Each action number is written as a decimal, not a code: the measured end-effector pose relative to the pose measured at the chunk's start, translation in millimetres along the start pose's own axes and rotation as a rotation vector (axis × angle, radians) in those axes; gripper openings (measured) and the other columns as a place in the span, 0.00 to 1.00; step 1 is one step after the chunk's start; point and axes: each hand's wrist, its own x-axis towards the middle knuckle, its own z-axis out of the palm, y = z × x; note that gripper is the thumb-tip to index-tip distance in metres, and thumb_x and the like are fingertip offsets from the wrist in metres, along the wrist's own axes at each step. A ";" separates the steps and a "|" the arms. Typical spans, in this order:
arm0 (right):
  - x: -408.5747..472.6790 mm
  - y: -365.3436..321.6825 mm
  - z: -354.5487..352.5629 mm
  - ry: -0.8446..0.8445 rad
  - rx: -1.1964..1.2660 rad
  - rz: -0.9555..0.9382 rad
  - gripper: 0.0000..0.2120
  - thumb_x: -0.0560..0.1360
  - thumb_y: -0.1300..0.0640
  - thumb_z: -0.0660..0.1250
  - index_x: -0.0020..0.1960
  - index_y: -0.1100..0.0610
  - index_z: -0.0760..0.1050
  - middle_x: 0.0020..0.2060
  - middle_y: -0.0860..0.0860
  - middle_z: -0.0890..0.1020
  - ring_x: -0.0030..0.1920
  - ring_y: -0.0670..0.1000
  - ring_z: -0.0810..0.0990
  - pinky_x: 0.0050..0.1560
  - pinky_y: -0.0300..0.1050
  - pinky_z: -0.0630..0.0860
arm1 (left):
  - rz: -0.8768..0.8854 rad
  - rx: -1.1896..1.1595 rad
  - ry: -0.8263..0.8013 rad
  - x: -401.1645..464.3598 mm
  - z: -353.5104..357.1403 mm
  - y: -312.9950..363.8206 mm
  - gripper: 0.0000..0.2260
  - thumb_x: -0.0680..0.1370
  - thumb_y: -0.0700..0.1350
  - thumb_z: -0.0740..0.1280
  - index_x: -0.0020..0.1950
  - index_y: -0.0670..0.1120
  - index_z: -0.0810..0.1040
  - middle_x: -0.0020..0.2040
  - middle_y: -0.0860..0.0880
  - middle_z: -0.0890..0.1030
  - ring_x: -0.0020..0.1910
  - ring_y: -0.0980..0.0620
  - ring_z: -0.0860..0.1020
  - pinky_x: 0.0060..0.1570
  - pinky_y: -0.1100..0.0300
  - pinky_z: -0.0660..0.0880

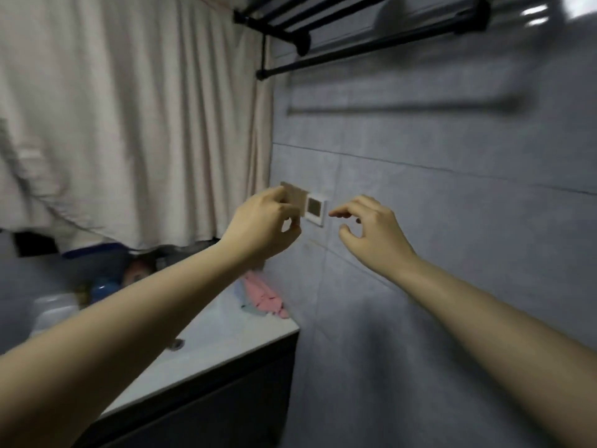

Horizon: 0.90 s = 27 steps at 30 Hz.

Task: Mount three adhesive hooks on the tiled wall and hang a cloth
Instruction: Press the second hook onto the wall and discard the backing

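Observation:
My left hand (pixel 268 221) pinches a beige strip of adhesive hooks (pixel 295 197) up in front of the grey tiled wall (pixel 452 253). Just right of the strip, a white-framed square hook pad (pixel 315 207) sits against the wall; whether it is stuck there or still joined to the strip I cannot tell. My right hand (pixel 371 231) hovers to its right, fingers curled and apart, holding nothing, its fingertips a short way from the pad. A pink cloth (pixel 263 295) lies crumpled on the white counter (pixel 245 337) below, next to the wall.
A black towel rack (pixel 355 37) is fixed high on the wall. A pale curtain (pixel 129 124) hangs at the left. Bottles and jars (pixel 100 286) crowd the counter's far left, above a dark cabinet (pixel 210 409).

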 end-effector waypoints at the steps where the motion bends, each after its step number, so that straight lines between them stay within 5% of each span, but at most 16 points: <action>1: 5.7 -8.3 21.7 -0.012 0.038 -0.011 0.12 0.73 0.64 0.67 0.55 0.56 0.82 0.48 0.46 0.79 0.52 0.39 0.72 0.54 0.25 0.64 | -0.024 0.032 -0.030 -11.7 -2.9 -19.1 0.03 0.71 0.43 0.70 0.40 0.47 0.84 0.40 0.48 0.76 0.37 0.45 0.76 0.31 0.60 0.63; 6: 30.3 -49.6 127.3 -0.097 0.201 -0.042 0.11 0.73 0.65 0.67 0.53 0.58 0.82 0.48 0.51 0.81 0.49 0.47 0.77 0.50 0.28 0.66 | -0.198 0.067 -0.142 -62.4 -13.5 -102.6 0.07 0.74 0.45 0.68 0.40 0.46 0.85 0.41 0.48 0.75 0.37 0.46 0.75 0.28 0.63 0.59; 9: 45.4 -80.0 192.9 -0.171 0.281 -0.032 0.12 0.72 0.66 0.67 0.53 0.57 0.82 0.48 0.53 0.81 0.49 0.51 0.78 0.49 0.33 0.66 | -0.268 0.104 -0.183 -92.3 -19.1 -152.1 0.08 0.75 0.45 0.67 0.44 0.47 0.86 0.42 0.48 0.75 0.38 0.45 0.77 0.31 0.56 0.70; 15: 78.1 -148.8 303.0 -0.337 0.402 -0.103 0.14 0.71 0.67 0.66 0.53 0.57 0.83 0.49 0.52 0.82 0.51 0.50 0.79 0.53 0.35 0.70 | -0.404 0.194 -0.211 -162.5 -33.0 -254.5 0.09 0.73 0.43 0.65 0.46 0.47 0.85 0.46 0.47 0.78 0.41 0.40 0.79 0.34 0.48 0.77; 18: 93.8 -186.2 349.4 -0.440 0.409 -0.146 0.14 0.71 0.66 0.66 0.53 0.55 0.83 0.47 0.49 0.82 0.52 0.49 0.78 0.53 0.30 0.68 | -0.462 0.240 -0.252 -202.0 -42.8 -299.7 0.10 0.71 0.42 0.64 0.46 0.46 0.84 0.46 0.45 0.78 0.41 0.39 0.78 0.33 0.50 0.75; 22: 109.5 -212.2 380.0 -0.530 0.356 -0.232 0.14 0.71 0.64 0.66 0.53 0.54 0.84 0.48 0.54 0.82 0.54 0.55 0.78 0.58 0.44 0.72 | -0.510 0.258 -0.299 -233.0 -55.5 -333.0 0.07 0.72 0.40 0.67 0.46 0.47 0.84 0.47 0.46 0.78 0.43 0.41 0.78 0.34 0.57 0.67; 27: 116.2 -247.5 422.6 -0.634 0.343 -0.299 0.13 0.72 0.62 0.66 0.54 0.56 0.84 0.52 0.54 0.82 0.56 0.55 0.76 0.58 0.43 0.69 | -0.651 0.220 -0.308 -269.2 -63.8 -372.2 0.07 0.72 0.41 0.68 0.47 0.48 0.83 0.46 0.49 0.76 0.43 0.45 0.77 0.35 0.56 0.71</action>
